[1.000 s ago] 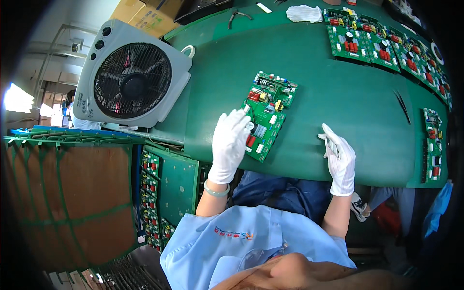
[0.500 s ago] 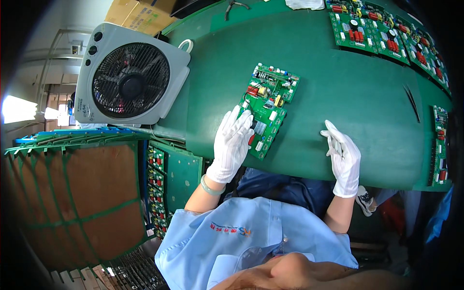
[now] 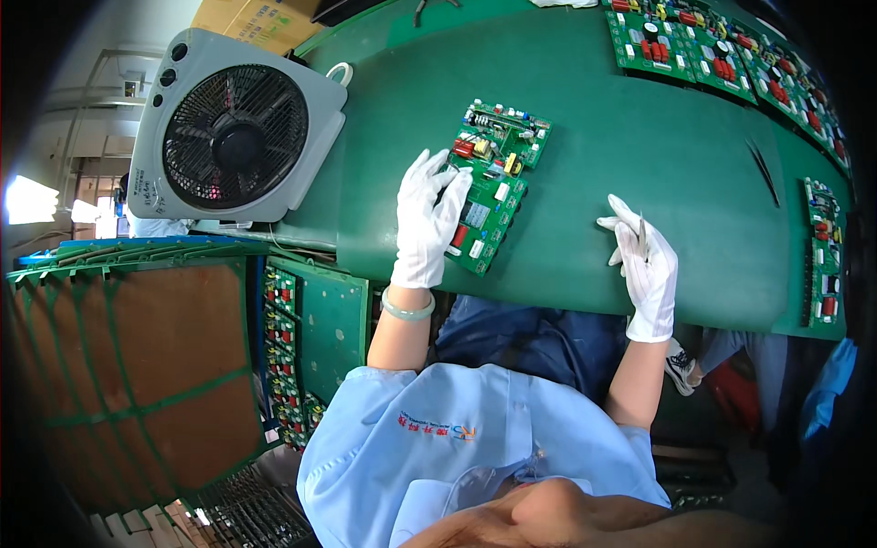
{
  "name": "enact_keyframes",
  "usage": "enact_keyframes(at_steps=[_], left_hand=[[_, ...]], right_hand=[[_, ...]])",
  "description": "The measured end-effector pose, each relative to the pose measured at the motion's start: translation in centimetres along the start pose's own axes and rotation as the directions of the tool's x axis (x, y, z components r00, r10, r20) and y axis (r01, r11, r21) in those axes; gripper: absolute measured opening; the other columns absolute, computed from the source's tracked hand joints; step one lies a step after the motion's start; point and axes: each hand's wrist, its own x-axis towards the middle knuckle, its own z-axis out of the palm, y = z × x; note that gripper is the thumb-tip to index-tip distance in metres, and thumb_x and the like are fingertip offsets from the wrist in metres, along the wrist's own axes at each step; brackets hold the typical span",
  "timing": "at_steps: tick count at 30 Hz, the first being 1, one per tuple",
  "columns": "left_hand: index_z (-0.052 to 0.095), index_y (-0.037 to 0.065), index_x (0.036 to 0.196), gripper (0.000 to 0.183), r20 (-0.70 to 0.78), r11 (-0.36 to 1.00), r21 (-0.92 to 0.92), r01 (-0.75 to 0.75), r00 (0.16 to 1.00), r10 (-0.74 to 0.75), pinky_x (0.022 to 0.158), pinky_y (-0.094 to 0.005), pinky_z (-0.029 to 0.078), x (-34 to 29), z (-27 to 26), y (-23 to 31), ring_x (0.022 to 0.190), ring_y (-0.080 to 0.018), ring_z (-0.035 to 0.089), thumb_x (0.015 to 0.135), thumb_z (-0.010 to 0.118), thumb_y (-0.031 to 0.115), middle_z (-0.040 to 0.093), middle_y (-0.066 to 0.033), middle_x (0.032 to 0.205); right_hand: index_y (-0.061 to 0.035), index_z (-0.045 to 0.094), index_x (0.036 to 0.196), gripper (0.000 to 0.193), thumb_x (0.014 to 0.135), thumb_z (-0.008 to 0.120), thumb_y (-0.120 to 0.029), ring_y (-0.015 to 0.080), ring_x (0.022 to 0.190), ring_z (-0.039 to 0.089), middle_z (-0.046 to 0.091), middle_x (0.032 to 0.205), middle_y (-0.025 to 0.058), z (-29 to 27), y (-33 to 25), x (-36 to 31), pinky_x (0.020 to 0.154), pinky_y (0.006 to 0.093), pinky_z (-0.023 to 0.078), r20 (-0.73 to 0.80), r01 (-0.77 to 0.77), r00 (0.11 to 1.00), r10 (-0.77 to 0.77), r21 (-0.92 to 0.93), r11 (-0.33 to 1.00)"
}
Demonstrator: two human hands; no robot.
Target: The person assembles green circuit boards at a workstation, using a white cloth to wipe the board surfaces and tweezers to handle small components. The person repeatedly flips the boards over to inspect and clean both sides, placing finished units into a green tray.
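Note:
A green circuit board (image 3: 501, 196) lies on the green work surface in front of me, crowded with red, yellow, white and black components. My left hand (image 3: 427, 224), in a white glove, is at the board's left edge. Its fingers are bent and apart, with the tips over the components near some dark wires. To the right of the board, my white-gloved right hand (image 3: 647, 274) hovers apart from it. Between its fingers shows a thin grey pointed tool (image 3: 642, 228), mostly hidden by the glove.
Black tweezers (image 3: 763, 173) lie on the right of the table (image 3: 585, 137). Several populated boards (image 3: 653, 50) stand at the far right, and another board (image 3: 824, 256) is at the right edge. A grey box fan (image 3: 237, 132) stands at left. A rack of boards (image 3: 283, 338) is at lower left.
My left hand has lifted and turned more upright, its fingers moving up the board's left edge. The thin tool in my right hand now shows. The whole view has shifted slightly.

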Motion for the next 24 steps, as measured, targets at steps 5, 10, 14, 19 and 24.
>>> enact_keyframes(at_steps=[5,10,14,19,24], left_hand=[[0.073,0.001,0.092,0.015,0.038,0.957,-0.180,0.229,0.973,-0.226,0.112,-0.0409,0.036,0.3,1.1,0.1,0.135,-0.0332,0.049,0.089,0.073,0.016,0.064,-0.0213,0.129],[0.070,-0.002,0.085,0.013,0.008,0.912,-0.375,0.165,0.985,-0.175,0.114,-0.0424,0.031,-0.7,0.7,1.4,0.140,-0.0352,0.043,0.091,0.068,0.009,0.057,-0.0241,0.138],[0.068,0.001,0.084,0.007,-0.093,0.984,-0.180,0.006,0.995,-0.023,0.111,-0.0467,0.037,-3.1,-0.5,3.0,0.136,-0.0399,0.047,0.089,0.065,0.004,0.056,-0.0245,0.139],[0.065,0.004,0.087,0.003,-0.199,0.981,-0.149,-0.121,0.976,0.090,0.115,-0.0586,0.028,-4.3,-1.4,4.2,0.133,-0.0447,0.049,0.087,0.068,0.005,0.056,-0.0259,0.137],[0.067,0.003,0.088,0.004,-0.222,0.968,-0.202,-0.146,0.970,0.100,0.117,-0.0551,0.026,-4.7,-2.0,4.4,0.136,-0.0428,0.046,0.091,0.065,0.004,0.053,-0.0271,0.141]], right_hand=[[-0.0067,0.066,0.129,0.031,0.102,0.057,-0.019,0.0052,0.059,0.050,0.074,0.097,0.0050,0.1,-0.1,0.1,0.055,0.0209,0.043,-0.018,-0.061,0.998,0.061,0.028,0.998],[-0.0077,0.066,0.130,0.032,0.103,0.056,-0.021,0.0038,0.058,0.050,0.074,0.098,0.0055,-0.2,0.0,0.4,0.052,0.0195,0.040,-0.018,-0.096,0.995,0.098,0.067,0.993],[-0.0066,0.066,0.130,0.032,0.102,0.056,-0.020,0.0036,0.059,0.050,0.074,0.099,0.0067,-0.3,0.2,0.2,0.052,0.0194,0.040,-0.019,-0.100,0.995,0.102,0.058,0.993],[-0.0064,0.065,0.131,0.032,0.102,0.055,-0.018,0.0039,0.059,0.052,0.074,0.099,0.0079,-0.3,0.1,0.2,0.053,0.0193,0.041,-0.018,-0.130,0.991,0.131,0.060,0.990],[-0.0064,0.065,0.131,0.032,0.102,0.055,-0.018,0.0044,0.060,0.053,0.074,0.099,0.0088,-0.2,0.4,0.2,0.053,0.0196,0.042,-0.023,-0.109,0.994,0.110,0.065,0.992]])
